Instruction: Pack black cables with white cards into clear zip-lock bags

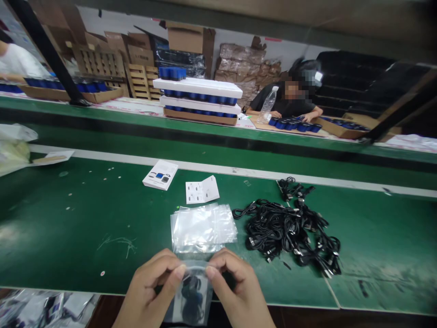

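1. One small clear bag [195, 284]: I see it at the near edge of the green table [85, 228], right in front of me. Its top strip is pinched from both sides and its lower part hangs past the table's edge.
2. One black cable [190, 298]: coiled inside that bag, blurred by the plastic.
3. The left hand [153, 291]: fingers [178, 272] pressed together on the left end of the bag's top strip.
4. The right hand [237, 291]: fingers likewise clamped on the right end, the tips close to those of the other hand.
5. One stack of empty bags [203, 228]: flat on the table just beyond the hands.
6. One pile of black cables [290, 228]: tangled, to the right of the stack, near it but apart.
7. One white leaflet [202, 190] and one white booklet [160, 174]: farther back, lying apart from each other.
8. One co-worker [290, 105]: seated across the far side, hands by some blue parts [293, 124], with a clear bottle [268, 105] beside them.
9. White trays [198, 86]: stacked on that far side, with blue items between the layers.
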The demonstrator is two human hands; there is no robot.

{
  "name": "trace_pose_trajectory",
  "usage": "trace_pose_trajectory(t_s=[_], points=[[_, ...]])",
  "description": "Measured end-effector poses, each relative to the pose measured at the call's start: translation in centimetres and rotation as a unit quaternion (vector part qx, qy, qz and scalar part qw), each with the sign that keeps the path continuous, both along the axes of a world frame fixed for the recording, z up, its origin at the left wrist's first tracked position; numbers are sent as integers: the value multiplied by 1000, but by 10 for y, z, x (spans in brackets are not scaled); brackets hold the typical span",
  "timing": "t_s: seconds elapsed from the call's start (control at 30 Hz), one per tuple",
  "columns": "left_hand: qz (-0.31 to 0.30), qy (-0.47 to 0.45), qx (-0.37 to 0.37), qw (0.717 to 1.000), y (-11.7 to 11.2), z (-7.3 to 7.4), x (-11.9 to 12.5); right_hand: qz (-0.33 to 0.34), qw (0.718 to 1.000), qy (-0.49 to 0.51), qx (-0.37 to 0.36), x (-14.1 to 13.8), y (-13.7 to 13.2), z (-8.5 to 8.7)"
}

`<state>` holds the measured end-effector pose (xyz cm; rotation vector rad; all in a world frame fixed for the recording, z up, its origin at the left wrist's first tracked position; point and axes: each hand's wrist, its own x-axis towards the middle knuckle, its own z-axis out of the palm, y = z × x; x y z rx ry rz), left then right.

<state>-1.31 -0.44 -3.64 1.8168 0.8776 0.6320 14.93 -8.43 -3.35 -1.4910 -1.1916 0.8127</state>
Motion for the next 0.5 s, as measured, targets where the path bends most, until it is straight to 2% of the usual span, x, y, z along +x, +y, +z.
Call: trace_pose_trajectory(t_s=[0.17,0.33,0.4,0.5], points=[[-8,-33,5,999,-1,-3,2,-14,1000,9,-4,-2,1,-6],[54,-56,-60,995,-8,-5,12,-37,998,45,-13,-10,4,-12],[78,-43,-39,995,-13,-9,18,-73,996,53,3,-21,5,-18],[132,-36,24,990,-21,-17,24,-175,983,29,43,-42,8,-30]])
